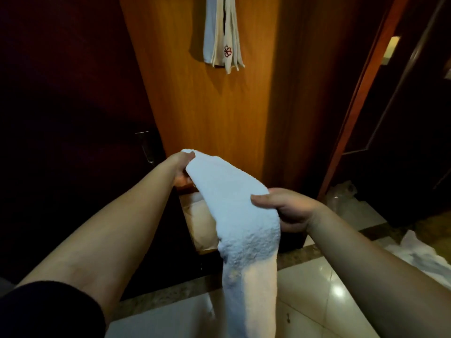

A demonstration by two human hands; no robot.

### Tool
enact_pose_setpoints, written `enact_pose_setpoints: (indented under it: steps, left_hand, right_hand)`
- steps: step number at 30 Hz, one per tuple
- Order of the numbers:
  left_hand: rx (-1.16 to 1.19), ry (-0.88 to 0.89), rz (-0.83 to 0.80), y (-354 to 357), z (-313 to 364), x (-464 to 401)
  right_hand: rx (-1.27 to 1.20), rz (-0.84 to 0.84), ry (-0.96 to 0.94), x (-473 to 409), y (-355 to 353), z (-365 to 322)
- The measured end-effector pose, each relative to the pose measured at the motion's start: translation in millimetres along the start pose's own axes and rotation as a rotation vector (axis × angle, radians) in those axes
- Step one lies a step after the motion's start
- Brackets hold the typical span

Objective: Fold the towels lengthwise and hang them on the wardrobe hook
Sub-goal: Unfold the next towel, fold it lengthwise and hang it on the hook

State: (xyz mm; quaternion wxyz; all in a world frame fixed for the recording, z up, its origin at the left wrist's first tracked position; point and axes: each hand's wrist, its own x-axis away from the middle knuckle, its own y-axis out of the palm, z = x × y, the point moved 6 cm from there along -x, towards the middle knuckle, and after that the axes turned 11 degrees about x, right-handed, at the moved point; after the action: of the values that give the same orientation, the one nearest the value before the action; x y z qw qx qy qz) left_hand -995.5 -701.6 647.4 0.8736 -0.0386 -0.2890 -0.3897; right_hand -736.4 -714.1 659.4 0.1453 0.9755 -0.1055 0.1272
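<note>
White fluffy terry towel (pixel 234 215), folded into a long narrow band, held between left hand (pixel 181 168) gripping its far end and right hand (pixel 288 211) pinching its middle; near end hangs down. Behind: orange wooden wardrobe door (pixel 219 113) with pale folded towels (pixel 223 32) hanging, glossy cream floor tiles (pixel 324 284) below.

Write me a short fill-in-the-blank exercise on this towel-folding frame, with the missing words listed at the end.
1. The white towel is held by ____ hands, the left hand at its far end and the right hand nearer its middle.
2. The free end of the towel hangs ____ toward the tiled floor.
3. The hanging cloths on the wooden wardrobe panel bear a ____ flower emblem.

Missing words: both; down; red
</note>
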Motion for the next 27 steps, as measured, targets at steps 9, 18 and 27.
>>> enact_pose_setpoints:
  steps: [9, 18, 27]
  left_hand:
    - [-0.019, 0.236, 0.039, 8.8, -22.1, 0.5]
    - [-0.512, 1.027, -0.129, 79.0, -38.0, 136.8]
    - [-0.542, 1.032, -0.01, 104.5, -25.7, 125.9]
  right_hand:
    - [-0.262, 0.408, -0.213, 0.1, -17.4, -66.6]
    - [-0.471, 0.593, -0.374, -13.1, -22.6, -99.7]
    - [-0.507, 0.652, -0.474, -24.7, -20.5, -123.8]
